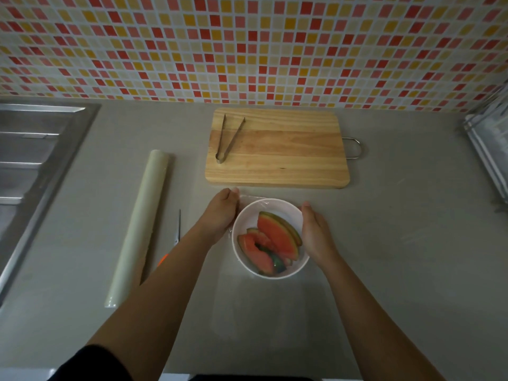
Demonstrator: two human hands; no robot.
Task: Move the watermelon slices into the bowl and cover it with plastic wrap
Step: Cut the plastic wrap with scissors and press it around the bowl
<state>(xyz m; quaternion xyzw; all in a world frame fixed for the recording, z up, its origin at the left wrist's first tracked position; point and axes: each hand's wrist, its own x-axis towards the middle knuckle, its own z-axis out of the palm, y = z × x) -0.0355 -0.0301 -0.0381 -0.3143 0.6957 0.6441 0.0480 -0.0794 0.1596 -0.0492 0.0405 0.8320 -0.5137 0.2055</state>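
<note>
A white bowl [275, 206] stands on the grey counter in front of the cutting board. Several red watermelon slices [277, 237] with green rinds lie inside it. A clear sheet of plastic wrap [247, 199] is stretched over the bowl's top, and its loose edge shows at the far left rim. My left hand [220, 215] presses flat against the bowl's left side, on the wrap. On the opposite side, my right hand [316, 235] cups the bowl's right wall. The roll of plastic wrap [140, 224] lies to the left on the counter.
A wooden cutting board [288, 152] with metal tongs [228, 138] on it sits behind the bowl. A thin knife [178, 226] with an orange handle lies between the roll and my left arm. A steel sink [30, 166] is at far left, a rack [492, 149] at far right.
</note>
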